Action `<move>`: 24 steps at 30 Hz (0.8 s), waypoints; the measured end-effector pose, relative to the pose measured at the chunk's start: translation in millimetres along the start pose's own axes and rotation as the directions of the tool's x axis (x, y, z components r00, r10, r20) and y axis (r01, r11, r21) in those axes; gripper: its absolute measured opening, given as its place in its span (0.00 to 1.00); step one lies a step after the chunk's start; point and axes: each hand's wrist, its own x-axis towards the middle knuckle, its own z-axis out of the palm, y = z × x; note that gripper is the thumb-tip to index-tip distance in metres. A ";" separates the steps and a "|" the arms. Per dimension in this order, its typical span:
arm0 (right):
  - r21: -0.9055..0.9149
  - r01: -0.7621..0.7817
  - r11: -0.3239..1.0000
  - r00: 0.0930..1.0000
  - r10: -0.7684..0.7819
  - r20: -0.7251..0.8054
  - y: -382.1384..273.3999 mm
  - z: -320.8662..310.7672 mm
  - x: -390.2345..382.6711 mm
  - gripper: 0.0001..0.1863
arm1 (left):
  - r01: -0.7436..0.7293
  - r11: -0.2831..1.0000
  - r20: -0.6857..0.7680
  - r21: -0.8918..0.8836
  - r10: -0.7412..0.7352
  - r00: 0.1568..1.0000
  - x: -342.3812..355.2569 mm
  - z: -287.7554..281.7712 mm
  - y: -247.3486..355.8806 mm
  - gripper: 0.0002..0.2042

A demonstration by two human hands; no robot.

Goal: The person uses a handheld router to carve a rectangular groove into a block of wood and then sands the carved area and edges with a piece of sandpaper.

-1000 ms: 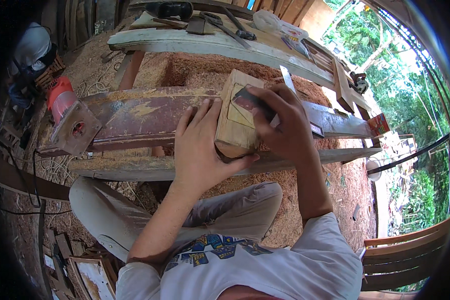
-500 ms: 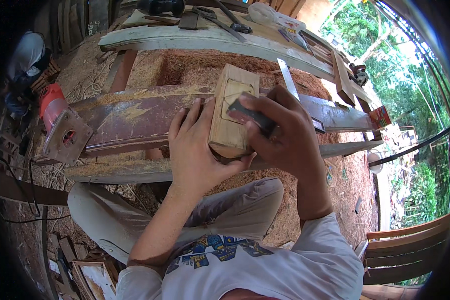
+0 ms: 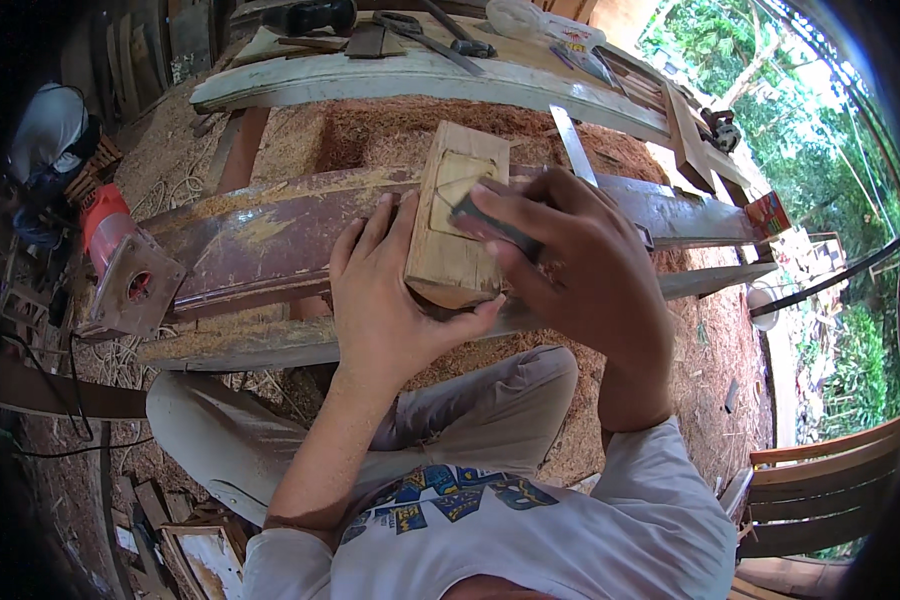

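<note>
The ground is covered in sawdust (image 3: 390, 130), and green trees (image 3: 820, 110) show far off on the right. A long brown beam (image 3: 260, 240) runs from left to right in front of the person. Just nearer lies a pale plank (image 3: 240, 340). A red power tool (image 3: 120, 265) sits at the left end of the beam. Farther away, a grey board (image 3: 430, 75) holds some tools, among them a dark clamp (image 3: 440, 30). A flat metal ruler (image 3: 573, 145) lies on the beam, just behind the right hand. A wooden chair (image 3: 820, 490) stands near on the right. The person's grey trouser legs (image 3: 270, 450) are under the beam.

A wooden block (image 3: 455, 215) rests on the beam, in the middle. Its long side points away from the person, a little tilted to the right. A shape is drawn on its top face.

The left hand (image 3: 390, 300) wraps around the near left side of the block, with the thumb under its near end. The right hand (image 3: 585, 270) is closed around a dark tool (image 3: 495, 225), and the tip of the tool touches the top of the block. The right hand hides the right side of the block.
</note>
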 end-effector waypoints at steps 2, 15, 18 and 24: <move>-0.023 -0.002 1.000 0.999 0.002 -0.033 -1.9 12.8 11.0 0.22 | -0.005 1.000 0.000 -0.001 0.005 1.000 -0.7 -0.6 -1.9 0.56; -0.166 -0.015 0.986 0.998 0.006 -0.056 -11.3 17.7 18.0 0.20 | 0.046 0.999 0.048 0.018 -0.046 0.998 -3.5 0.9 -4.4 0.53; -0.136 -0.028 0.990 0.995 0.015 -0.099 -8.4 22.0 19.4 0.19 | 0.096 0.995 -0.011 -0.038 -0.097 0.995 -3.8 -0.8 2.7 0.51; -0.140 -0.074 0.987 0.937 0.021 -0.349 8.6 15.0 13.5 0.22 | 0.144 0.948 -0.120 -0.285 -0.185 0.975 7.3 -21.8 -14.7 0.42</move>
